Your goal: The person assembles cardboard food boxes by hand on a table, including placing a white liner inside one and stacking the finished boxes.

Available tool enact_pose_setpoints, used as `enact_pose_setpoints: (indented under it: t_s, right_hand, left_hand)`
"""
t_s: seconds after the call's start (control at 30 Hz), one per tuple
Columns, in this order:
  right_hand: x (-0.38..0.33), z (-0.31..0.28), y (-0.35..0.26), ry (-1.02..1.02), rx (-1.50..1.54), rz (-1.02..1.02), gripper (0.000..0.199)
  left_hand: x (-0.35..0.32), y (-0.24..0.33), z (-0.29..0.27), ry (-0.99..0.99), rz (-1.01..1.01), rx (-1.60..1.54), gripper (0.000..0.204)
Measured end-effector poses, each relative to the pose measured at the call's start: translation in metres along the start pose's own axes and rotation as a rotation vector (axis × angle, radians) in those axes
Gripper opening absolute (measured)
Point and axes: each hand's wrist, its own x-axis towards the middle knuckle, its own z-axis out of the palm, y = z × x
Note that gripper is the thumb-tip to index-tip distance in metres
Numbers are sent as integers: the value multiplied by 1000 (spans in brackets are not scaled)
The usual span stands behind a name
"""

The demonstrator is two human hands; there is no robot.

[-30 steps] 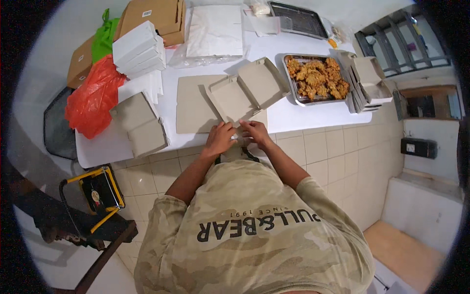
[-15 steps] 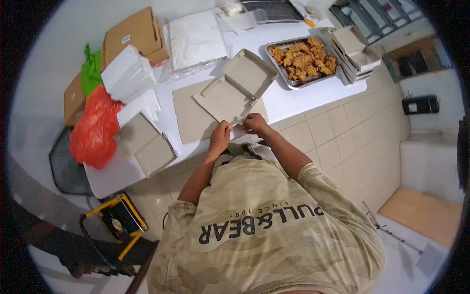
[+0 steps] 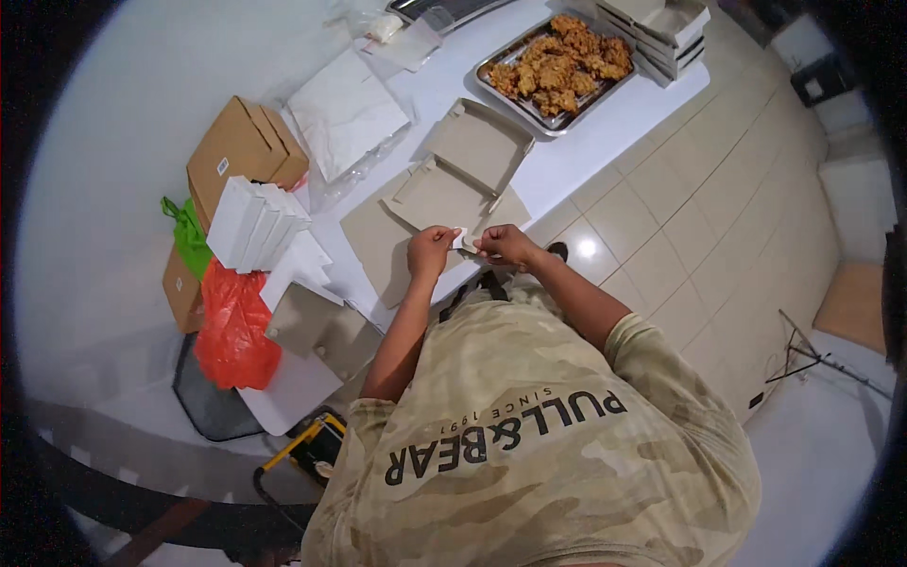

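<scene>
An open cardboard box (image 3: 439,197), grey inside, lies before me with its lid (image 3: 480,139) tipped back toward the far side. Under it is a flat grey cardboard sheet (image 3: 370,248). At the box's near edge, the fingers of my left hand (image 3: 432,251) are closed in a pinch on a small white-faced flap (image 3: 460,238). My right hand (image 3: 507,247) pinches the same near edge just to the right. The fingertips partly hide the flap and its corner.
A metal tray (image 3: 564,126) of fried chicken (image 3: 562,68) stands at the far right, beside stacked boxes (image 3: 666,47). Left are folded white boxes (image 3: 253,227), a brown carton (image 3: 231,156), a red plastic bag (image 3: 231,326) and another grey box (image 3: 321,331). White sheets (image 3: 350,113) lie behind.
The view has shifted and turned, so the table sits differently. Both hands stay at the box's near edge, and the white face of the flap shows more between them.
</scene>
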Motion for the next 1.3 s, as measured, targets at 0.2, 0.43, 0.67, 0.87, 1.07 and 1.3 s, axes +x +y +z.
enact_pose_setpoints:
  t_s: [0.2,0.43,0.67,0.87,1.07,1.3]
  right_hand:
    - [0,22,7,21,219,-49,19]
    - [0,23,9,102,321,-71,17]
    - [-2,32,6,270,404,-105,12]
    - [-2,38,7,287,250,-105,15]
    - [3,39,15,276,-160,-198,15]
    - [2,36,13,286,104,-157,16]
  left_hand:
    - [13,1,-3,-152,-5,127,23]
    - [19,-5,2,-161,17,-83,21]
    - [-13,12,19,119,130,98,21]
    - [-16,-3,16,176,202,177,19]
    - [-19,-24,21,327,275,167,9]
    - [-29,4,15,264,408,216,9]
